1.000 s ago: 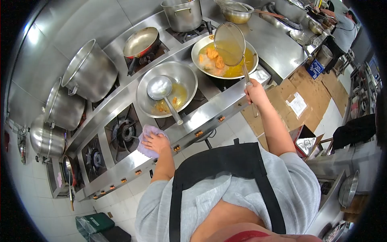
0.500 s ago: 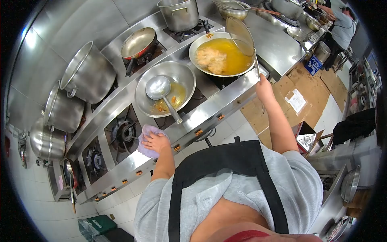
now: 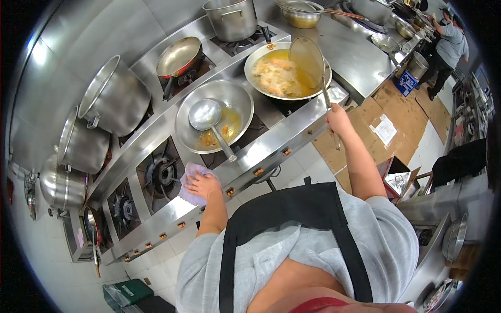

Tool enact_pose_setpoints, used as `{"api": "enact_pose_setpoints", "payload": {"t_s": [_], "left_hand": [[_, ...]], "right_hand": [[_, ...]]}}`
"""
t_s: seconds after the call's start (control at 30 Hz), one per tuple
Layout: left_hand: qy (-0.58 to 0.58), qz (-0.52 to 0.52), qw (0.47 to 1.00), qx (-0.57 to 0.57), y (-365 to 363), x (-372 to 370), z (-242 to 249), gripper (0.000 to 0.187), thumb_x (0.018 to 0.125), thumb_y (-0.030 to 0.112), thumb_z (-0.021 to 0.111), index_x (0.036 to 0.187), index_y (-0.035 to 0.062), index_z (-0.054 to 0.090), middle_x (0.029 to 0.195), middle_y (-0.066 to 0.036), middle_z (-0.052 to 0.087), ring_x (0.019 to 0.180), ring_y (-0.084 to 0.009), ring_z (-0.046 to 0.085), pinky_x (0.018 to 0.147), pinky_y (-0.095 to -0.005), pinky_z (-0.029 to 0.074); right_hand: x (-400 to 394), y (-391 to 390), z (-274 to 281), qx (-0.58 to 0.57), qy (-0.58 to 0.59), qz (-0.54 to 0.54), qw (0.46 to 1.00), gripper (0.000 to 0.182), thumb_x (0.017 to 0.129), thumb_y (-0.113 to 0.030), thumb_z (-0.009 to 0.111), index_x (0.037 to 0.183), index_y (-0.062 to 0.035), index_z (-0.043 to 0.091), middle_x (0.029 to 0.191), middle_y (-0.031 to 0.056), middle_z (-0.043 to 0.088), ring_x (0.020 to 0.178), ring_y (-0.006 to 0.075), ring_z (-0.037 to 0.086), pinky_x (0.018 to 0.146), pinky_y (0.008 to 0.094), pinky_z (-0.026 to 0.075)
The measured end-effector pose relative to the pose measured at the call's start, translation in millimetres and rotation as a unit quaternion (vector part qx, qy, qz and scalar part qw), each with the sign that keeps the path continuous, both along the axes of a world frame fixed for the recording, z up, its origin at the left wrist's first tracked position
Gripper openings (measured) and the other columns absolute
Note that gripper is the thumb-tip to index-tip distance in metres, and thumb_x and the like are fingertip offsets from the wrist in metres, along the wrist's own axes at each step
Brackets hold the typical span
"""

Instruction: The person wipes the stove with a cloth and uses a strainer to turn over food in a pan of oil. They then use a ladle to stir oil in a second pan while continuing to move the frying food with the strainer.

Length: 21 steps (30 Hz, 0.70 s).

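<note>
My right hand (image 3: pixel 338 119) grips the long handle of a round mesh skimmer (image 3: pixel 307 60). The skimmer's head is tilted into a wok of yellow frying oil (image 3: pixel 261 56), where orange pieces of food float in foam. My left hand (image 3: pixel 202 185) lies flat on a purple cloth (image 3: pixel 188 175) on the steel stove front. Just beyond that hand stands a second wok (image 3: pixel 240 99) with a little oil and scraps, and a steel ladle (image 3: pixel 206 116) rests in it.
Large steel pots (image 3: pixel 112 94) lean against the back wall at the left. A red-handled pan (image 3: pixel 180 56) and a stockpot (image 3: pixel 231 18) sit on rear burners. Open burners (image 3: pixel 156 172) lie left of my cloth. Cardboard (image 3: pixel 389 128) covers the floor at the right. Another person (image 3: pixel 449 44) works far right.
The skimmer swung from above the oil to the wok's right rim, then dipped back in. The food pieces left the skimmer and now float in the oil. My left hand stayed put.
</note>
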<state>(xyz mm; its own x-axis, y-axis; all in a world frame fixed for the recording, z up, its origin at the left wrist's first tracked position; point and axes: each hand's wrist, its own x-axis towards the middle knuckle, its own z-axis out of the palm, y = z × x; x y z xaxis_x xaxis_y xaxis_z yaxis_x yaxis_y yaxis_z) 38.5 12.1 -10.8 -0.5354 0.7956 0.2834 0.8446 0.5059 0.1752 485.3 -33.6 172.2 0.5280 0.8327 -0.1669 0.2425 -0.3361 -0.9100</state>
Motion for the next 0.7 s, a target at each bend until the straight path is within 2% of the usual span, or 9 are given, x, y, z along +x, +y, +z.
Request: {"api": "enact_pose_setpoints", "payload": {"t_s": [0.2, 0.27, 0.4, 0.47, 0.5, 0.57, 0.6, 0.67, 0.7], "left_hand": [[0.004, 0.006, 1.000, -0.003, 0.2, 1.0, 1.2, 0.052, 0.081, 0.028, 0.051, 0.130, 0.0123, 0.043, 0.144, -0.015, 0.031, 0.134, -0.0462, 0.016, 0.110, -0.0537, 0.010], [0.006, 0.005, 1.000, -0.002, -0.2, 0.7, 1.0, 0.051, 0.081, 0.028, 0.051, 0.130, 0.0122, 0.043, 0.144, -0.015, 0.031, 0.134, -0.0463, 0.016, 0.110, -0.0539, 0.010], [0.004, 0.000, 1.000, 0.008, -0.4, 0.2, 0.3, 0.050, 0.082, 0.028, 0.051, 0.129, 0.0118, 0.044, 0.143, -0.016, 0.031, 0.134, -0.0465, 0.016, 0.110, -0.0540, 0.010], [0.001, 0.001, 1.000, 0.003, -1.7, 2.1, 5.1, 0.050, 0.082, 0.028, 0.051, 0.128, 0.0117, 0.044, 0.143, -0.016, 0.031, 0.134, -0.0465, 0.016, 0.110, -0.0538, 0.010], [-0.002, 0.002, 1.000, -0.001, -2.3, 2.9, 6.6, 0.050, 0.082, 0.028, 0.051, 0.128, 0.0116, 0.045, 0.143, -0.016, 0.031, 0.134, -0.0465, 0.016, 0.110, -0.0537, 0.010], [-0.003, -0.001, 1.000, -0.001, -2.9, 2.3, 5.5, 0.049, 0.082, 0.028, 0.051, 0.128, 0.0116, 0.045, 0.143, -0.017, 0.031, 0.134, -0.0466, 0.016, 0.110, -0.0537, 0.010], [-0.003, -0.003, 1.000, 0.000, -2.4, 1.6, 4.9, 0.049, 0.082, 0.028, 0.051, 0.128, 0.0116, 0.045, 0.143, -0.017, 0.032, 0.134, -0.0467, 0.016, 0.111, -0.0536, 0.009], [-0.003, -0.004, 1.000, 0.003, -1.5, -0.3, 1.4, 0.049, 0.082, 0.028, 0.051, 0.128, 0.0116, 0.045, 0.143, -0.017, 0.032, 0.134, -0.0468, 0.016, 0.111, -0.0537, 0.009], [-0.005, -0.006, 1.000, 0.004, -0.9, -0.8, 0.6, 0.049, 0.082, 0.028, 0.051, 0.129, 0.0117, 0.045, 0.143, -0.017, 0.032, 0.134, -0.0469, 0.016, 0.111, -0.0537, 0.009]], "right_hand": [[-6.7, 1.4, -3.3, -0.005, 0.103, 0.013, 0.995, 0.018, 0.083, -0.005, 0.039, 0.101, -0.0019, 0.045, 0.063, 0.0037, 0.045, 0.040, 0.0119, 0.041, 0.035, 0.0301, 0.036], [-5.6, 4.0, -8.9, 0.005, 0.141, 0.039, 0.989, 0.033, 0.082, -0.005, 0.040, 0.115, 0.0008, 0.041, 0.063, 0.0079, 0.047, 0.040, 0.0161, 0.043, 0.035, 0.0333, 0.036], [-8.6, 1.9, 1.4, 0.003, 0.130, 0.037, 0.991, 0.040, 0.081, -0.004, 0.040, 0.120, 0.0027, 0.041, 0.066, 0.0095, 0.049, 0.042, 0.0154, 0.045, 0.036, 0.0345, 0.038], [-7.9, 0.7, 12.0, -0.027, 0.022, 0.068, 0.997, 0.048, 0.080, -0.005, 0.040, 0.128, 0.0036, 0.039, 0.076, 0.0189, 0.059, 0.054, 0.0267, 0.058, 0.049, 0.0434, 0.047], [-2.5, 6.0, 1.4, -0.027, 0.022, 0.068, 0.997, 0.048, 0.080, -0.005, 0.040, 0.128, 0.0036, 0.039, 0.076, 0.0189, 0.059, 0.054, 0.0267, 0.058, 0.049, 0.0434, 0.047], [8.4, 18.9, -22.8, 0.020, -0.155, 0.033, 0.987, 0.049, 0.082, -0.007, 0.041, 0.130, 0.0027, 0.039, 0.091, 0.0304, 0.061, 0.082, 0.0401, 0.063, 0.074, 0.0482, 0.049], [10.2, 21.1, -26.3, 0.021, -0.155, 0.033, 0.987, 0.049, 0.082, -0.007, 0.041, 0.130, 0.0027, 0.039, 0.091, 0.0304, 0.061, 0.082, 0.0401, 0.063, 0.074, 0.0482, 0.049], [2.8, 21.7, -17.9, -0.020, -0.197, -0.026, 0.980, 0.045, 0.084, -0.010, 0.041, 0.127, 0.0024, 0.041, 0.104, 0.0346, 0.056, 0.102, 0.0459, 0.054, 0.090, 0.0473, 0.042], [0.9, 21.6, -14.1, -0.019, -0.196, -0.027, 0.980, 0.045, 0.084, -0.010, 0.041, 0.127, 0.0024, 0.041, 0.104, 0.0346, 0.056, 0.102, 0.0459, 0.054, 0.090, 0.0473, 0.042]]}}
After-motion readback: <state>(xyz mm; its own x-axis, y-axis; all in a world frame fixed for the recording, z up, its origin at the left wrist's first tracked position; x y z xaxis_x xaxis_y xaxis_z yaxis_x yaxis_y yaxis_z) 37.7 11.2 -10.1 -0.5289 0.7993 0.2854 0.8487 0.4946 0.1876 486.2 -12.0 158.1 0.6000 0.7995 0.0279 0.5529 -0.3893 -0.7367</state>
